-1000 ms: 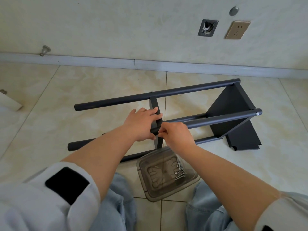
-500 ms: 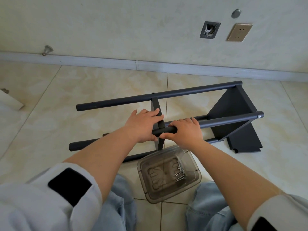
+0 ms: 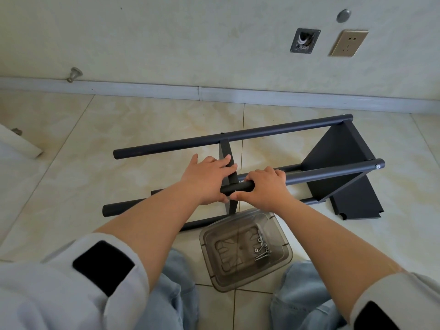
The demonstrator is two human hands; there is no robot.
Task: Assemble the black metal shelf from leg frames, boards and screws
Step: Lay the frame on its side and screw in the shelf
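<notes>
The black metal shelf lies on its side on the tiled floor. Its far leg tube (image 3: 238, 136) and near leg tube (image 3: 328, 173) run left to right, joined at the right end by a black board (image 3: 338, 151). A narrow middle board (image 3: 227, 153) stands on edge between the tubes. My right hand (image 3: 266, 186) grips the near tube from above. My left hand (image 3: 207, 177) rests on the middle board where it meets that tube, fingers stretched over its edge. A loose black board (image 3: 357, 206) lies flat at the right. Screws (image 3: 262, 248) sit in a clear plastic tray (image 3: 281, 260).
The tray stands on the floor between my knees, just below the shelf. The wall and grey skirting (image 3: 214, 92) run behind, with a socket (image 3: 348, 42) and a doorstop (image 3: 75, 73). A white panel (image 3: 16, 144) lies at the far left.
My right hand went from pinching at the joint to wrapping round the near tube, slightly further right. My left hand stayed on the middle board.
</notes>
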